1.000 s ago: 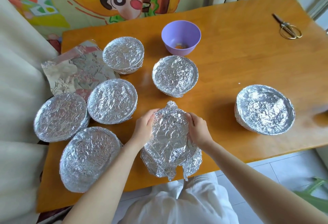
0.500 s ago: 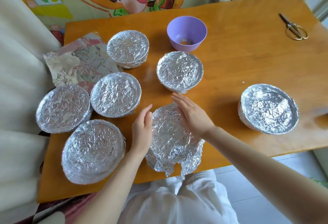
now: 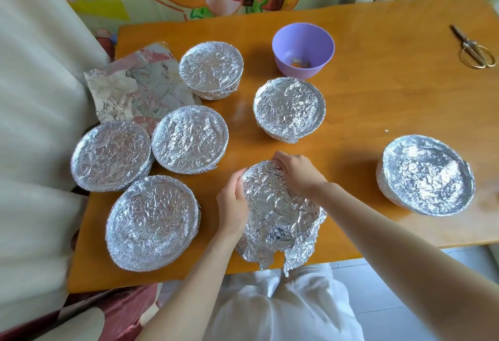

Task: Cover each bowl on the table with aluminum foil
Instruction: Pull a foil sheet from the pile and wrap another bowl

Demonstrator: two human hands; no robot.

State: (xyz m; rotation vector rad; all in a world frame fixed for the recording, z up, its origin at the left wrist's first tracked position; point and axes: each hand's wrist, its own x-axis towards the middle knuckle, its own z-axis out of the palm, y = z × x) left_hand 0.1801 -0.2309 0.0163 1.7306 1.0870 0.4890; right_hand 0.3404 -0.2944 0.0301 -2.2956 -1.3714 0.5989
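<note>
Foil (image 3: pixel 270 205) pinched by left hand (image 3: pixel 232 205), right hand (image 3: pixel 299 173), wrapped bowl (image 3: pixel 152 221) just left, purple bowl (image 3: pixel 302 46) beyond

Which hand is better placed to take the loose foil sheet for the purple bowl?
Left, probably. The loose foil sheet lies far to the left, and the left hand grips the half-wrapped bowl on that side; the right hand pinches its far rim, further right.

Front bowl (image 3: pixel 280 211) loosely foil-draped; purple bowl (image 3: pixel 303 48) uncovered; six bowls (image 3: pixel 189 139) sealed.

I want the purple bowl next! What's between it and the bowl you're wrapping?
One foil-covered bowl sits between them, shown in the head view.
</note>
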